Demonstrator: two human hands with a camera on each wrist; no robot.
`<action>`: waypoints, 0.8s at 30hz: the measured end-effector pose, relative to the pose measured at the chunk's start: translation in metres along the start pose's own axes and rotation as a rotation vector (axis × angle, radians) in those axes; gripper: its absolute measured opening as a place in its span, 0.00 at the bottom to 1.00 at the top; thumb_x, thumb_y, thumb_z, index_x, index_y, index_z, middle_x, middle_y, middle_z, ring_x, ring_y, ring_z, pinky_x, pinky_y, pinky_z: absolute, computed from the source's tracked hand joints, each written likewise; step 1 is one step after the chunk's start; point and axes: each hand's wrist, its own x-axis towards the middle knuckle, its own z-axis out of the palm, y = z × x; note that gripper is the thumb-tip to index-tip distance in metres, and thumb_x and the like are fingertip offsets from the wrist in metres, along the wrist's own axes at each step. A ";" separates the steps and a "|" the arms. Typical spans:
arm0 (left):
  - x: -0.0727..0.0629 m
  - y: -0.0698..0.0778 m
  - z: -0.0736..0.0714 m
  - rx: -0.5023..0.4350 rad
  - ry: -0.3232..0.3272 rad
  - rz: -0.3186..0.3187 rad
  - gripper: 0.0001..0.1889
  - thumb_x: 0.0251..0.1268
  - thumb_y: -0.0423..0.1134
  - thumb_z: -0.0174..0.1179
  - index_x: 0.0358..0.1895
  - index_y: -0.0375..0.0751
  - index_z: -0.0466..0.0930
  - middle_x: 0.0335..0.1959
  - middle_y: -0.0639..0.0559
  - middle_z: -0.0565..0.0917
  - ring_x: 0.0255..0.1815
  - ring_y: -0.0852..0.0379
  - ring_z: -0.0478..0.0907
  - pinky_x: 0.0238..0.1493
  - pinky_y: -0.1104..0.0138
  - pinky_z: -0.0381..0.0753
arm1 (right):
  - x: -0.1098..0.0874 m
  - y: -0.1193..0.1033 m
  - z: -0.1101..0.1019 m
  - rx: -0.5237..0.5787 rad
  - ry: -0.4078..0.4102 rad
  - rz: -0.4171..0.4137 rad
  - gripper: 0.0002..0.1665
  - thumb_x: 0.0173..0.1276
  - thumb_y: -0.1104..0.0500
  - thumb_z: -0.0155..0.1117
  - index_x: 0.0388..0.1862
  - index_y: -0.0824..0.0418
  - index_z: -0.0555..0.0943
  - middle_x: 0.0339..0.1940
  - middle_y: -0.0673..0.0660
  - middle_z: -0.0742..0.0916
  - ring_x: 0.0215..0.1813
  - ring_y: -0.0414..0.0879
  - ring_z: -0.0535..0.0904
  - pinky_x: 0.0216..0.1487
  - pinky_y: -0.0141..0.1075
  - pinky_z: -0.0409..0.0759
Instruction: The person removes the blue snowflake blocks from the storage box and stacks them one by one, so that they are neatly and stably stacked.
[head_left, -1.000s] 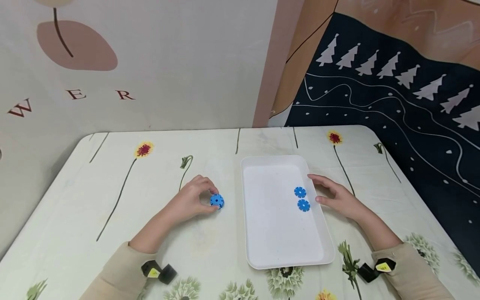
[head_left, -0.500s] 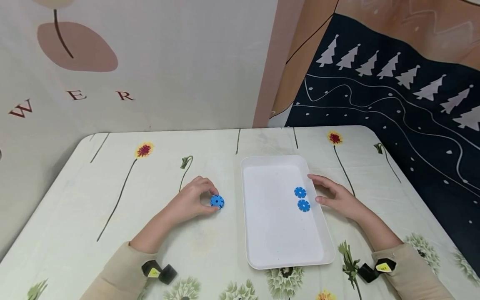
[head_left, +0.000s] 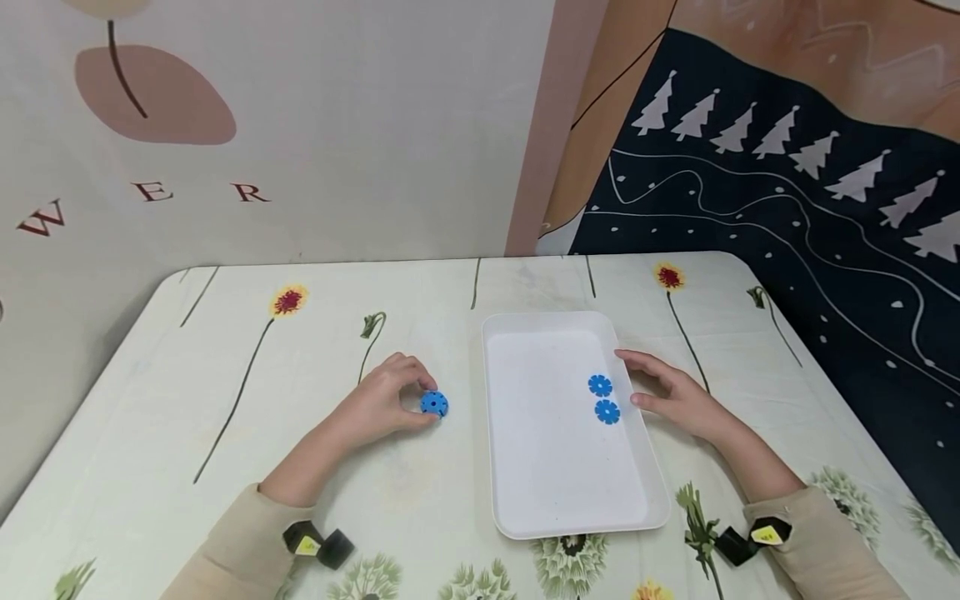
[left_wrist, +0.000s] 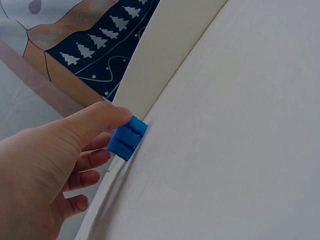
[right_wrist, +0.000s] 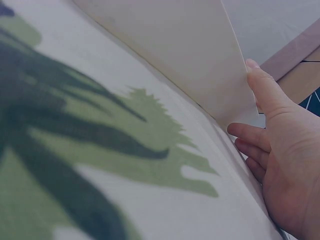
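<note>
Left of the tray, my left hand [head_left: 390,396] pinches a short stack of blue notched discs [head_left: 433,404] between thumb and fingers. The left wrist view shows the disc stack [left_wrist: 128,138] edge on, with dark grooves across it; how many discs it has is hard to tell. Two single blue notched discs, a far one [head_left: 600,385] and a near one [head_left: 607,412], lie flat inside the white tray [head_left: 551,483] by its right side. My right hand [head_left: 678,400] rests against the tray's right wall with fairly straight fingers; in the right wrist view its thumb [right_wrist: 265,85] touches the wall's edge.
A flower-printed cloth [head_left: 262,433] covers the table under the tray. The table's far edge meets a printed wall hanging [head_left: 375,167], with a dark tree-patterned cloth [head_left: 795,225] at the right. Both sleeves carry a small black device [head_left: 318,544].
</note>
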 end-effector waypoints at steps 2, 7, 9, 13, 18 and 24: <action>0.000 0.000 -0.001 -0.002 0.004 0.002 0.14 0.44 0.40 0.76 0.36 0.47 0.83 0.38 0.61 0.78 0.41 0.59 0.70 0.45 0.60 0.75 | 0.000 0.000 0.000 0.000 -0.001 -0.003 0.36 0.67 0.64 0.63 0.72 0.63 0.63 0.71 0.65 0.65 0.69 0.66 0.59 0.60 0.20 0.59; 0.001 0.006 -0.007 -0.021 0.034 0.038 0.15 0.46 0.41 0.75 0.38 0.43 0.83 0.38 0.58 0.79 0.43 0.58 0.71 0.44 0.59 0.74 | 0.001 0.000 0.001 -0.005 -0.001 0.001 0.36 0.67 0.64 0.63 0.72 0.63 0.63 0.71 0.66 0.65 0.69 0.66 0.59 0.60 0.20 0.59; 0.003 0.010 -0.011 -0.040 0.050 0.058 0.15 0.47 0.41 0.74 0.39 0.41 0.84 0.38 0.55 0.80 0.44 0.56 0.71 0.44 0.58 0.74 | 0.001 -0.001 0.001 -0.006 0.003 0.003 0.36 0.67 0.63 0.63 0.72 0.63 0.63 0.71 0.67 0.65 0.69 0.66 0.59 0.60 0.20 0.59; 0.008 0.017 -0.018 -0.081 0.063 0.080 0.15 0.50 0.39 0.73 0.40 0.38 0.83 0.39 0.51 0.81 0.45 0.54 0.71 0.45 0.54 0.75 | 0.001 -0.002 0.001 -0.008 0.003 0.007 0.36 0.67 0.63 0.63 0.72 0.64 0.63 0.71 0.66 0.65 0.69 0.66 0.59 0.60 0.20 0.58; 0.015 0.029 -0.020 -0.103 0.052 0.103 0.14 0.52 0.39 0.72 0.41 0.38 0.83 0.38 0.50 0.81 0.45 0.51 0.72 0.45 0.52 0.74 | 0.000 -0.003 0.001 -0.005 -0.002 0.007 0.36 0.67 0.63 0.63 0.72 0.64 0.62 0.71 0.66 0.65 0.70 0.65 0.59 0.60 0.20 0.58; 0.029 0.050 -0.014 -0.121 0.021 0.176 0.13 0.54 0.39 0.71 0.42 0.41 0.83 0.36 0.57 0.79 0.45 0.50 0.72 0.46 0.55 0.73 | 0.000 -0.002 0.000 -0.009 0.005 0.002 0.36 0.67 0.63 0.63 0.72 0.63 0.63 0.71 0.66 0.65 0.70 0.65 0.59 0.60 0.20 0.58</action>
